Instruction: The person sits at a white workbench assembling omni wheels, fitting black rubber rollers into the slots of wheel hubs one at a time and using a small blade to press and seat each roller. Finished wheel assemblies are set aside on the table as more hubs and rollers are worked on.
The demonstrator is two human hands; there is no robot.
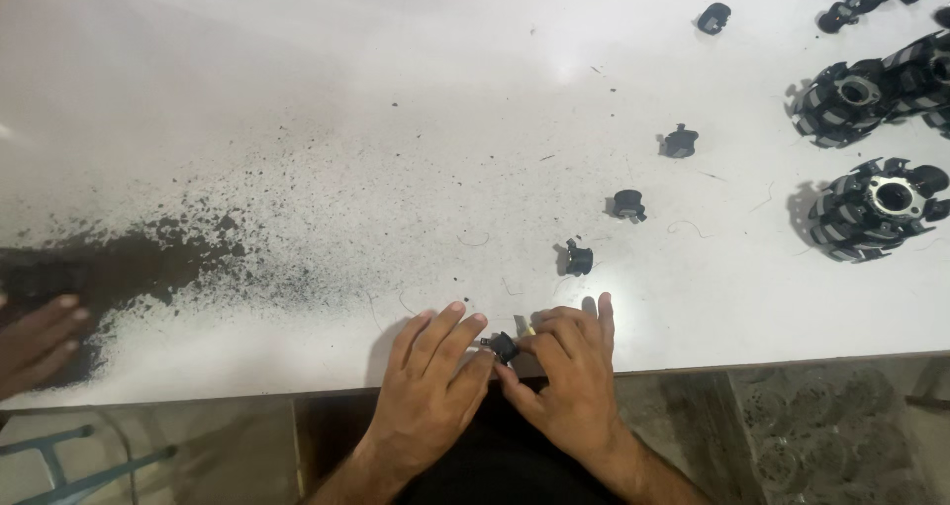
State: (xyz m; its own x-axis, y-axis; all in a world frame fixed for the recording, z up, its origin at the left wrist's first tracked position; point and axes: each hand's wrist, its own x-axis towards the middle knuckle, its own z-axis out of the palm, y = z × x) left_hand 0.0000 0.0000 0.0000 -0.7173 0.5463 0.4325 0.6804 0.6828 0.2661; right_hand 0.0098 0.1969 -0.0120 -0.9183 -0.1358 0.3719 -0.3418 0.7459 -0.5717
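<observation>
The left hand (pixel 427 391) and right hand (pixel 569 386) are pinching one small black part (pixel 502 346) between their fingertips at the near edge of the white table (pixel 297 119). Beyond, loose black pieces (pixel 576 258) are lying unhandled; at far right, two assembled black rings (pixel 876 208) are resting.

Both forearms are bare, with no sleeves, gloves, rings or watch showing. The left hand (pixel 430 386) and right hand (pixel 569 376) have short nails and dark-smudged fingertips.
</observation>
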